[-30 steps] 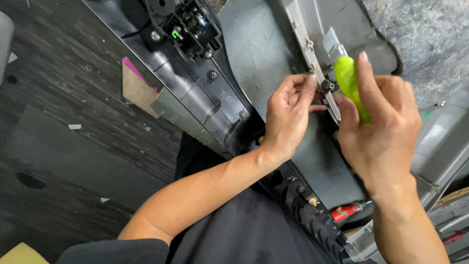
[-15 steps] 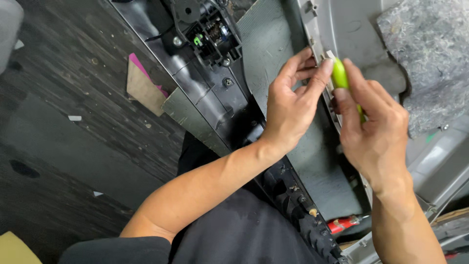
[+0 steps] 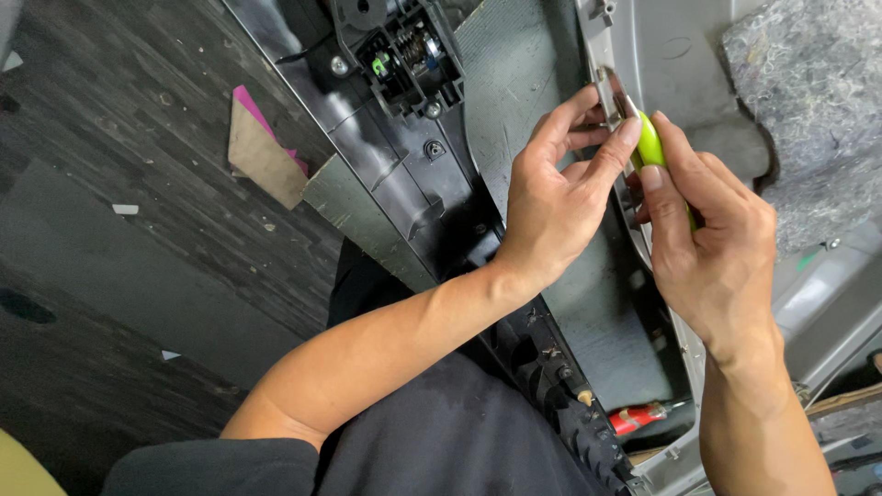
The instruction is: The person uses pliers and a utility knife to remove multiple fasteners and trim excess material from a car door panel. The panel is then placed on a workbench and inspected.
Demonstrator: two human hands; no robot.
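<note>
Grey panel [image 3: 551,110]; hands [image 3: 551,207] hide green tool [image 3: 650,142], probably screwdriver.

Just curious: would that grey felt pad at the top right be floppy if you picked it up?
Probably floppy: the felt pad looks fibrous and matted, with a ragged edge. Likely light for its size, and unlikely to slip, given its fuzzy surface.

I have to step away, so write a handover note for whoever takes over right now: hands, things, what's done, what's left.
Right hand: gripping the lime-green plastic tool handle, its tip hidden at the small metal clip on the grey plastic panel.
Left hand: fingers pinching at that clip.
Black latch mechanism sits on the dark panel part, untouched. Red-handled tool lies lower down.
Done: hands and tool placed at the clip.
Left: the clip is still on the panel.
</note>
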